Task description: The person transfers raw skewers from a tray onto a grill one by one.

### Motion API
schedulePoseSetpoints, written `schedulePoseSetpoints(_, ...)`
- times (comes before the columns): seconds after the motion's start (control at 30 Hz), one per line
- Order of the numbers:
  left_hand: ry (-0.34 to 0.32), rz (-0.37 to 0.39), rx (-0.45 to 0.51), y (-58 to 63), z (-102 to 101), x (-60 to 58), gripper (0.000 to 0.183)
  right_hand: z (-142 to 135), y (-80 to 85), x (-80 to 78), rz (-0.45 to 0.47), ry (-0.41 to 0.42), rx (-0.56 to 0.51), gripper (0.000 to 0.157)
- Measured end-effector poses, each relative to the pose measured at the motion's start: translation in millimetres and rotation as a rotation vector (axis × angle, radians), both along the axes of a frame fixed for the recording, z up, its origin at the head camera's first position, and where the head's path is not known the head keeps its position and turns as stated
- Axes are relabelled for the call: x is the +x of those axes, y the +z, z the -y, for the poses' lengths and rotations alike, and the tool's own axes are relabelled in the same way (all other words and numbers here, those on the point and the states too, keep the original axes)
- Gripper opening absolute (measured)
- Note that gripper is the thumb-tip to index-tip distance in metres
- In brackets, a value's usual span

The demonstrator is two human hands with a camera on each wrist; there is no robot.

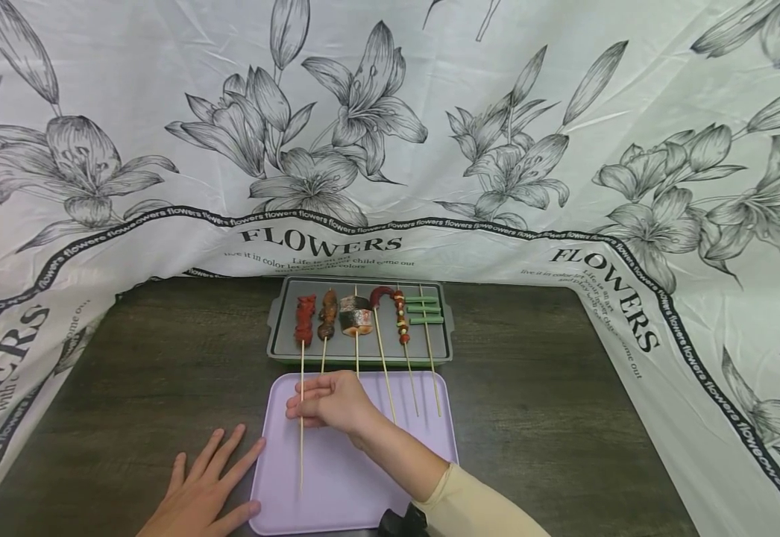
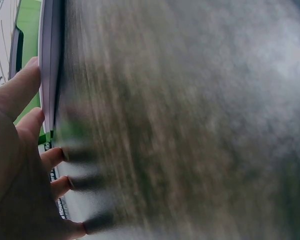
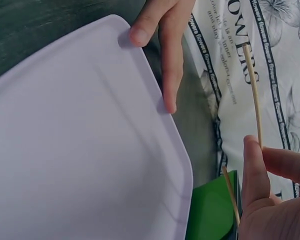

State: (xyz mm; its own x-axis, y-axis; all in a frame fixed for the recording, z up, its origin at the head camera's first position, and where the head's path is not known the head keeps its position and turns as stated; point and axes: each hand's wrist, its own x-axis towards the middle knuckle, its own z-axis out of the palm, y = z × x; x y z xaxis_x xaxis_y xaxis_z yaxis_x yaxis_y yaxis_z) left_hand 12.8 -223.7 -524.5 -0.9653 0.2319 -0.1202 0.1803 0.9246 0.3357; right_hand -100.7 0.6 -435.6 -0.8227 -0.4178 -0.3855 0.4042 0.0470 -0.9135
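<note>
My right hand (image 1: 336, 403) pinches the bare wooden stick of a skewer with red meat pieces (image 1: 304, 321) between thumb and fingers, over the purple tray (image 1: 336, 488). The red meat end overlaps the left side of the grey grill pan (image 1: 379, 350) in the head view. In the right wrist view, the stick (image 3: 255, 95) rises past the fingertips. My left hand (image 1: 203, 488) lies spread on the table, its thumb and index finger touching the left edge of the purple tray. Close beside the held skewer lies a brown meat skewer (image 1: 327, 313).
Further right across the pan lie a fish-chunk skewer (image 1: 356, 317), a curled dark red skewer (image 1: 382, 293), a mixed vegetable skewer (image 1: 400, 317) and a skewer of green pieces (image 1: 423, 309). A flower-printed cloth (image 1: 470, 257) borders the dark wooden table (image 1: 538, 418) behind and at both sides.
</note>
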Motion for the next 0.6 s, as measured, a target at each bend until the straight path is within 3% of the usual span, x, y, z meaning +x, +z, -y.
schedulePoseSetpoints(0.6, -0.007, -0.012, 0.005, -0.5, 0, 0.3, 0.075, 14, -1.3, -11.9, 0.016, -0.023, 0.021, 0.028)
